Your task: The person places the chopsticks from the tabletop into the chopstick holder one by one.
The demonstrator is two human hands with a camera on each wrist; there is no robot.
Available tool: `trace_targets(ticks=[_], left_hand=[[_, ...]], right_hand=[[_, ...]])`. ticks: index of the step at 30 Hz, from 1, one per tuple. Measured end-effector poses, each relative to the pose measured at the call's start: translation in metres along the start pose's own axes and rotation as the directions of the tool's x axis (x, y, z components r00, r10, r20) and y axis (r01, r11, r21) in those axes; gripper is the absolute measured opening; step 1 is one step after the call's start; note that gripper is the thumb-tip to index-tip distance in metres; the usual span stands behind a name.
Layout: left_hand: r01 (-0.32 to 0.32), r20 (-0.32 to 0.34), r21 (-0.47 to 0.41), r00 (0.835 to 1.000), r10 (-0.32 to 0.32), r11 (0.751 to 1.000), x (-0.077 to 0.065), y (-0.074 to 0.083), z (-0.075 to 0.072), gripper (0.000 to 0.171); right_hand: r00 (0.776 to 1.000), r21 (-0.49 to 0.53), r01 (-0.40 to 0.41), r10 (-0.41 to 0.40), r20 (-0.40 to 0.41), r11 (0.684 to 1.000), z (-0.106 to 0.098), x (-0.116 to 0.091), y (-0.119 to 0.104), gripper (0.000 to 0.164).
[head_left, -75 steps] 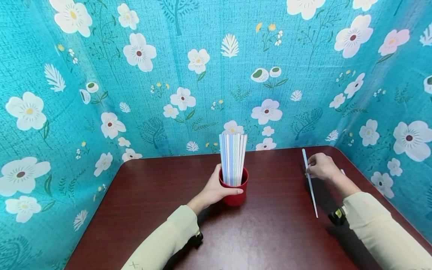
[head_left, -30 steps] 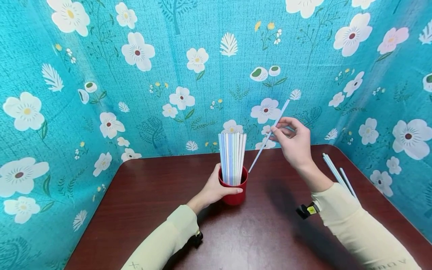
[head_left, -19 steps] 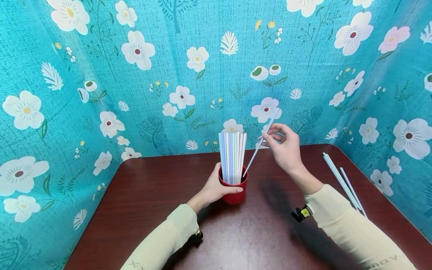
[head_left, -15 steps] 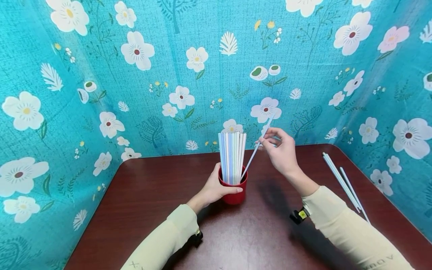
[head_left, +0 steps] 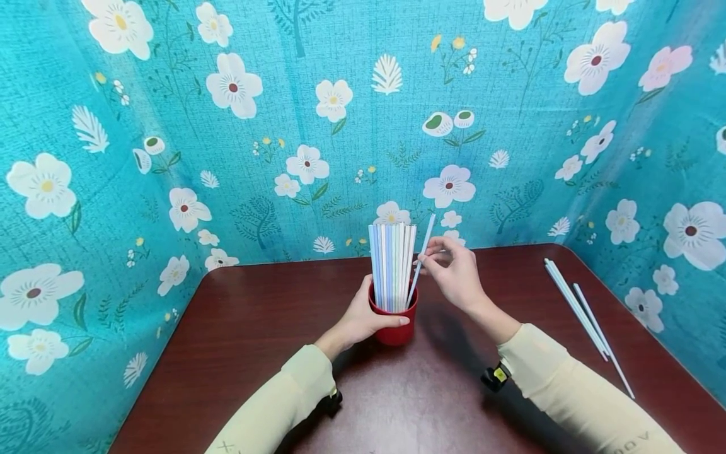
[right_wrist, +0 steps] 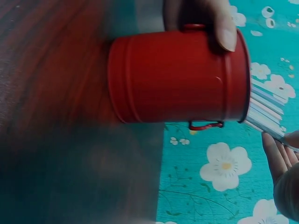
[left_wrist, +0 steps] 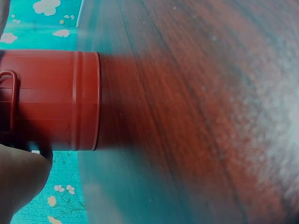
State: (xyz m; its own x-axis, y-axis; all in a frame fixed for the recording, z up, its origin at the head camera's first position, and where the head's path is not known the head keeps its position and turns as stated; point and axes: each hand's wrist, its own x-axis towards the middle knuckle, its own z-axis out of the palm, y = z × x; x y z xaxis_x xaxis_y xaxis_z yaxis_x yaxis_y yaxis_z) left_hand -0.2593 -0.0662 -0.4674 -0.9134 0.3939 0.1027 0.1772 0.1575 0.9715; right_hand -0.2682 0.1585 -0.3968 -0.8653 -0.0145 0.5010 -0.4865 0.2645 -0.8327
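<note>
In the head view, a red cup [head_left: 395, 333] stands upright on the table, packed with pale blue, green and white chopsticks [head_left: 389, 261], thick ends up. My left hand [head_left: 360, 318] grips the cup from the left, thumb across its front. A pale blue chopstick [head_left: 429, 232] is pinched between the thumb and fingers of my right hand [head_left: 455, 272]. It leans slightly right, its lower end inside the cup's right side. The right wrist view shows the cup [right_wrist: 177, 77] with a small wire handle, my left thumb [right_wrist: 225, 30] on it, and my right fingers [right_wrist: 280, 158] past the rim.
At the right of the dark red-brown table [head_left: 272, 328] lie several loose chopsticks [head_left: 578, 312], one of them [head_left: 618, 369] apart at the near end. A turquoise flowered cloth [head_left: 340, 145] surrounds the table's back and sides.
My right hand picked up a chopstick at the table's right, carried it left over the cup, then lowered its thin end inside while tilting it more upright. My left hand has stayed on the cup.
</note>
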Motion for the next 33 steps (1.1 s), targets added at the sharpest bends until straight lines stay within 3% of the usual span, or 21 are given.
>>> trace_targets(ticks=[11,33], left_hand=[[-0.001,0.003,0.004,1.0,0.001,1.0,-0.001,0.002,0.002,0.092],[-0.002,0.0,0.006,1.0,0.002,1.0,-0.002,0.004,0.0,0.092]], right_hand=[[0.998,-0.21,0.053,-0.055,-0.002,0.976,0.01,-0.009,0.007,0.02],[0.998,-0.238,-0.014,0.027,0.051,0.971,0.008,-0.009,0.007,0.026]])
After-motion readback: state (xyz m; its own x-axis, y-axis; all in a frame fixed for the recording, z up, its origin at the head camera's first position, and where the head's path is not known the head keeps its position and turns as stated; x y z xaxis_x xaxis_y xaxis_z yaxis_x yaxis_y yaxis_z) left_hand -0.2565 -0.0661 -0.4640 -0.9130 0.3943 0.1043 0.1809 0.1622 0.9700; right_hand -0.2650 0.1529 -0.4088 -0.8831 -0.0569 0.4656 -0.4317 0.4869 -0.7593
